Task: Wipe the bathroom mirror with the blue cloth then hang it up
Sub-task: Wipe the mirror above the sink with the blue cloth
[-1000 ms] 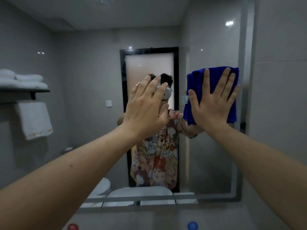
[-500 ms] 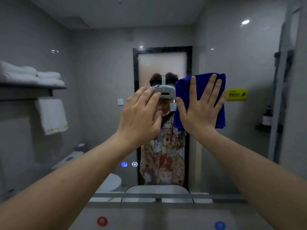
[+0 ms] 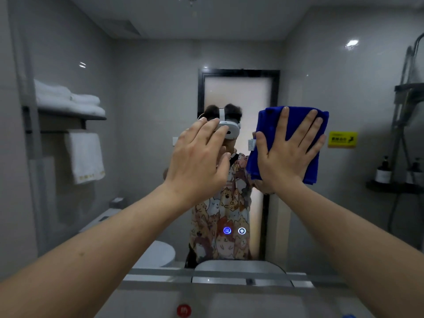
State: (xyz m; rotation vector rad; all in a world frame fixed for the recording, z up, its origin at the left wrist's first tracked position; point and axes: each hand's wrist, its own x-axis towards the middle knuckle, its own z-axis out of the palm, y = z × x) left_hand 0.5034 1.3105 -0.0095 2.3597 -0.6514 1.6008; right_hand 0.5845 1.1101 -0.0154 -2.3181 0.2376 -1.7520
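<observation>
The bathroom mirror [image 3: 142, 157] fills most of the head view. A folded blue cloth [image 3: 270, 125] lies flat against the glass right of centre. My right hand [image 3: 286, 154] presses on it with spread, straight fingers. My left hand [image 3: 198, 161] is raised beside it, left of the cloth, fingers straight and relaxed, holding nothing; whether it touches the glass is unclear. Both forearms reach up from the bottom corners.
The mirror reflects a shelf with white towels [image 3: 68, 99], a hanging towel [image 3: 85, 157], a door and a shower rack [image 3: 394, 187]. Two lit touch buttons [image 3: 234, 230] glow low on the glass. The mirror's lower edge [image 3: 160, 271] meets the counter, with a red dot [image 3: 184, 310].
The cloth and my right hand have slid left from the mirror's right edge toward its middle. My view has panned with them. My left hand stays beside the cloth.
</observation>
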